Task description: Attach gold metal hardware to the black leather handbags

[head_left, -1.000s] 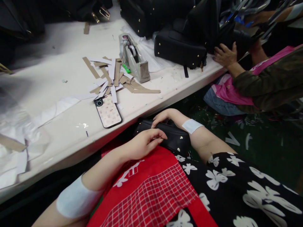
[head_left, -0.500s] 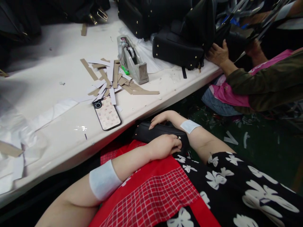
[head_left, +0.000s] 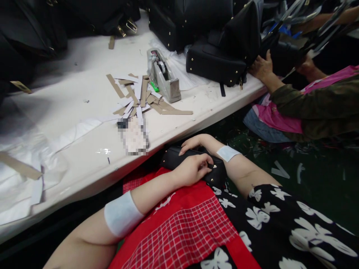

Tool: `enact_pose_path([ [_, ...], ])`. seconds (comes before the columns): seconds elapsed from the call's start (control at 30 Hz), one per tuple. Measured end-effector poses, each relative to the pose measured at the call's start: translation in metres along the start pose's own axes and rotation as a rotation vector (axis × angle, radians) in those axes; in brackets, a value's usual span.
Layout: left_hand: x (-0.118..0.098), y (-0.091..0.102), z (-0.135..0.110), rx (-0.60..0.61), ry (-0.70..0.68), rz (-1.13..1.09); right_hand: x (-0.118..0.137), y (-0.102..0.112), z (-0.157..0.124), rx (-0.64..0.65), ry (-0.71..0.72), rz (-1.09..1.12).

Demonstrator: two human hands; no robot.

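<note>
A black leather-like handbag (head_left: 175, 158) with gold studs lies on my lap, against the table's edge, its studded base facing up. My right hand (head_left: 195, 142) is wrapped over its far side, fingertips bent down onto the leather. My left hand (head_left: 193, 169) rests across the near side with its fingers curled beside a gold stud (head_left: 214, 166). Whatever those fingers may hold is too small or hidden to make out. Another stud (head_left: 212, 180) shows below the fingers. Part of the bag is hidden under my hands and forearms.
On the white table (head_left: 168, 129) are a tape dispenser (head_left: 165, 76), cardboard and paper strips (head_left: 137, 95), a blurred-out phone (head_left: 134, 136) and plastic wrap (head_left: 53, 168). Black bags (head_left: 214, 63) stand at the back. At right, a co-worker's hand (head_left: 262, 69) touches a bag.
My left hand's fingers have lifted and drawn back slightly from the stud, uncovering more of the bag's base. My right hand stays on the bag. The view has shifted a little.
</note>
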State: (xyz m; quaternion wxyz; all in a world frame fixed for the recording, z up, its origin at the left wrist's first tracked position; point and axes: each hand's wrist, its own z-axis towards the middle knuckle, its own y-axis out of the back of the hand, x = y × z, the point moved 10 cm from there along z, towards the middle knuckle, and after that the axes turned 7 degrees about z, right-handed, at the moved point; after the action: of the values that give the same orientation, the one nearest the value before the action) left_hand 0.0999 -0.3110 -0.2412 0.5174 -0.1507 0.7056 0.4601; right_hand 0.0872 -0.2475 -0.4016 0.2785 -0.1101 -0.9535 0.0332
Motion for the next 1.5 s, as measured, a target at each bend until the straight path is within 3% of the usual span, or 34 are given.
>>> enact_pose_path([
  [0.1, -0.013, -0.008, 0.005, -0.011, -0.096, 0.160, 0.004, 0.000, -0.004, -0.014, -0.002, -0.034],
  [0.27, -0.007, -0.010, 0.011, -0.077, 0.053, 0.319, 0.007, 0.001, -0.006, -0.033, 0.000, -0.055],
  [0.43, -0.009, -0.018, 0.016, -0.065, 0.094, 0.332, 0.008, -0.002, -0.009, -0.043, -0.002, -0.066],
  [0.5, -0.009, -0.018, 0.016, -0.059, 0.118, 0.225, 0.014, -0.002, -0.015, -0.058, 0.007, -0.100],
  [0.6, -0.011, -0.017, 0.005, 0.049, 0.084, -0.123, 0.026, -0.003, -0.030, -0.105, 0.026, -0.203],
  [0.7, -0.005, 0.011, -0.022, 0.055, 0.036, -0.422, 0.035, -0.008, -0.053, -0.207, 0.038, -0.372],
  [0.87, 0.047, 0.067, -0.083, -0.188, 0.208, -0.770, 0.033, -0.043, -0.107, -0.518, 0.117, -0.644],
  [1.03, 0.077, 0.089, -0.115, -0.308, 0.297, -0.838, 0.021, -0.103, -0.155, -0.694, 0.245, -0.944],
  [1.2, 0.090, 0.098, -0.115, -0.371, 0.421, -0.785, 0.034, -0.147, -0.193, -0.889, 0.533, -1.325],
  [1.3, 0.090, 0.102, -0.105, -0.411, 0.467, -0.676, 0.041, -0.155, -0.205, -0.966, 0.609, -1.428],
  [1.5, 0.091, 0.102, -0.076, -0.359, 0.525, -0.255, 0.046, -0.160, -0.214, -0.980, 0.697, -1.496],
])
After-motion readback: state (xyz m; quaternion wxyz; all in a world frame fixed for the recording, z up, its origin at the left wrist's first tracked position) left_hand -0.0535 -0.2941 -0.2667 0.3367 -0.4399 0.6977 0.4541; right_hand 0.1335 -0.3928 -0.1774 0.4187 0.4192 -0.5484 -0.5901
